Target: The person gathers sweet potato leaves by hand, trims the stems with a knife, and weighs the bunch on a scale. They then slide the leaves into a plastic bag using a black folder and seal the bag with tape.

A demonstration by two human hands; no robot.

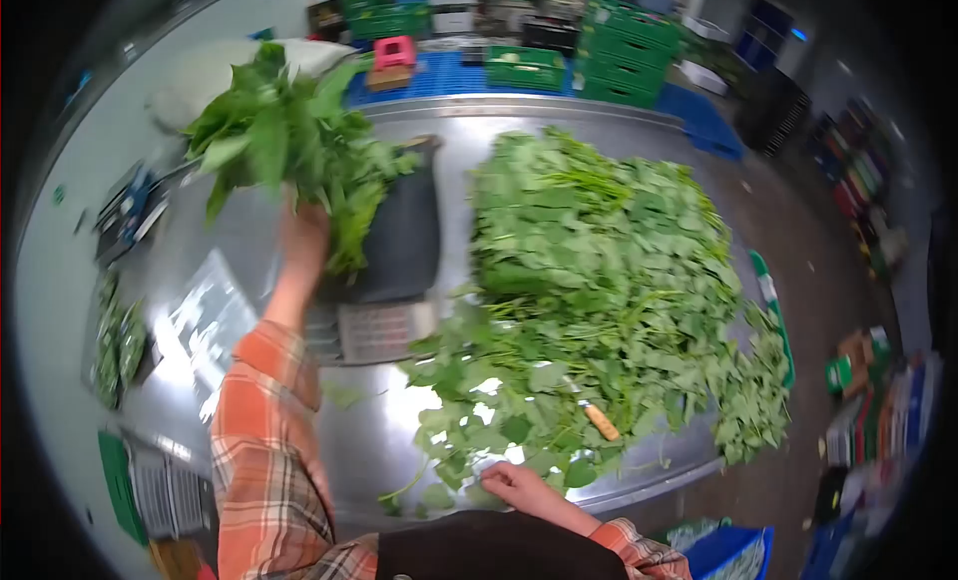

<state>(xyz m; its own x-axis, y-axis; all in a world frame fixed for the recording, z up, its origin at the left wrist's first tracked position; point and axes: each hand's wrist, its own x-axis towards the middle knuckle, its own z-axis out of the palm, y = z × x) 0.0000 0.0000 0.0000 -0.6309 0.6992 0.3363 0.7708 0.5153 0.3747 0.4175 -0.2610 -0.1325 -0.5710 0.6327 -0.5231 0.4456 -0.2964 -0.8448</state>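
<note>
Bunch of leafy greens (pixel 267 141): up at the left grip (pixel 303 231), fanning out beyond it, some leaves hanging to the grip's right by the dark plate of the scale (pixel 404 226). The left grip looks closed around the stems (blurred, so finger placement is hard to read). Cannot tell whether the hanging leaves touch the plate.

Likeliest trouble: stems slipping out, since the bunch spreads far wider than the hand and no tie shows. Next: trailing leaves snagging on the scale or leaning on its plate, which could falsify a reading. Shiny plastic (pixel 215 315), to the left grip's left and nearer the body, might get dragged if the sleeve (pixel 269 420) brushes it.

Right grip (pixel 523 484): low at the near edge of the bench (pixel 359 465), loosely curled by loose leaves (pixel 439 495); cannot tell whether it pinches one. Beyond it, rightward, a knife (pixel 601 420) lies on the heap of greens (pixel 599 251), blade hard to make out. A blind reach there risks a cut.
</note>
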